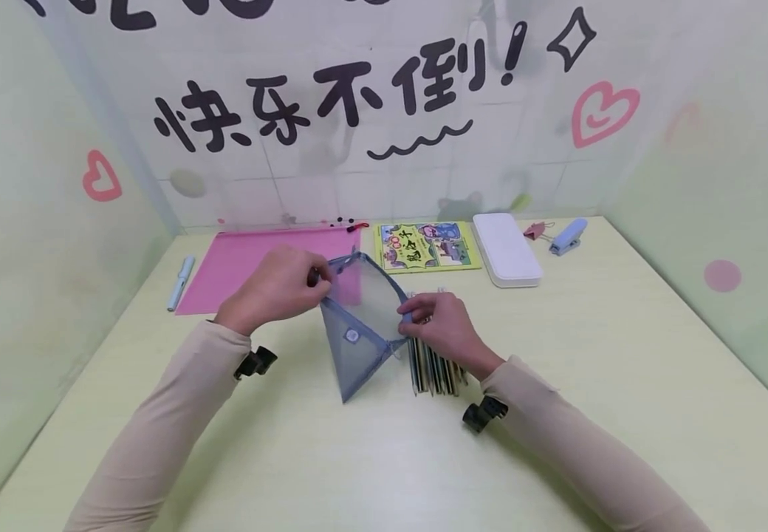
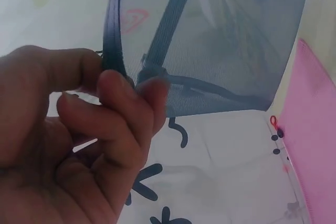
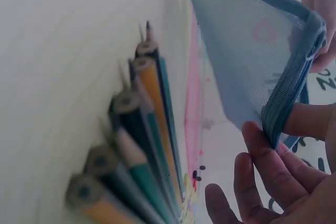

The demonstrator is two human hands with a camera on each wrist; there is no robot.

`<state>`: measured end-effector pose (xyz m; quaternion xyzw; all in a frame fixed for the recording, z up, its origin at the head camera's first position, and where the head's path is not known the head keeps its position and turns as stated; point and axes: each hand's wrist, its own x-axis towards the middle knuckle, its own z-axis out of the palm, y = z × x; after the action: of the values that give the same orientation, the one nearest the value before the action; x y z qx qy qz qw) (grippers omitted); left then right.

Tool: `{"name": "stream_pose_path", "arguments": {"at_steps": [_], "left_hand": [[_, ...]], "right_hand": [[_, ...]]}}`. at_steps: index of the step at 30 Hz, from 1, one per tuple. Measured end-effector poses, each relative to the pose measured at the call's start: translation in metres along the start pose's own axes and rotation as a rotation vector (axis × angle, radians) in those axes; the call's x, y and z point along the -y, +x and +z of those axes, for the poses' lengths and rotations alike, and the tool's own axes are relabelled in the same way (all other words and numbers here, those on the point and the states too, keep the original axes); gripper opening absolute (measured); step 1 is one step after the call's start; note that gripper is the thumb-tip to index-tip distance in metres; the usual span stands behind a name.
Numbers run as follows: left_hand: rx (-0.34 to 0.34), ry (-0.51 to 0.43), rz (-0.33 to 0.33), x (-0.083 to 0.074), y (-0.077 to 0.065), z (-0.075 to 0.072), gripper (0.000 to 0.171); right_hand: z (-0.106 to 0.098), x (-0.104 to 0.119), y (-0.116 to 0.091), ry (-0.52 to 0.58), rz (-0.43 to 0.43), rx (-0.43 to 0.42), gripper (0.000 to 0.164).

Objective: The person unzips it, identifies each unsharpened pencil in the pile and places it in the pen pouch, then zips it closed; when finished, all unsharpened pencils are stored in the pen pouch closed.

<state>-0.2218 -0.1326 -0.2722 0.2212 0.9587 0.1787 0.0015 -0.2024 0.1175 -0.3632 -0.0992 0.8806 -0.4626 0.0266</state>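
Note:
A blue-grey mesh zipper pouch (image 1: 360,355) is held up above the middle of the table, its mouth spread wide. My left hand (image 1: 280,284) pinches the rim at one side, thumb and fingertips on the zipper edge, as the left wrist view also shows. Across the mouth, my right hand (image 1: 442,325) pinches the opposite zipper edge (image 3: 289,90) between thumb and fingers. Several pencils (image 1: 433,373) lie side by side on the table below the right hand, which partly covers them. In the right wrist view their sharpened ends point toward the camera.
Behind the left hand lies a pink mesh pouch (image 1: 224,270), with a light blue pen (image 1: 181,283) to its left. Along the back stand a yellow booklet (image 1: 427,247), a white case (image 1: 506,251), a pinkish clip (image 1: 535,231) and a blue stapler (image 1: 568,238). A printed sheet (image 1: 331,170) backs the table.

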Motion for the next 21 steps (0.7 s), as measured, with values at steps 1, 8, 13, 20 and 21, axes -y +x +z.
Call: {"name": "stream_pose_path", "arguments": {"at_steps": [1, 8, 13, 20, 21], "left_hand": [[-0.002, 0.008, 0.017, 0.0, -0.001, 0.001, 0.017], [0.019, -0.057, 0.042, -0.005, -0.001, 0.009, 0.014], [0.085, -0.115, -0.025, -0.006, -0.001, 0.015, 0.014], [0.132, -0.181, -0.03, -0.003, -0.002, 0.019, 0.004], [0.132, -0.19, -0.022, -0.001, -0.001, 0.02, 0.005]], "right_hand": [[0.001, 0.002, -0.001, 0.006, -0.009, 0.01, 0.026], [0.009, 0.018, -0.006, 0.01, -0.107, 0.008, 0.026], [0.017, 0.021, -0.007, -0.034, -0.126, 0.065, 0.028], [0.015, 0.009, -0.003, -0.043, -0.113, 0.191, 0.026], [0.013, 0.007, -0.002, -0.032, -0.125, 0.215, 0.026]]}}
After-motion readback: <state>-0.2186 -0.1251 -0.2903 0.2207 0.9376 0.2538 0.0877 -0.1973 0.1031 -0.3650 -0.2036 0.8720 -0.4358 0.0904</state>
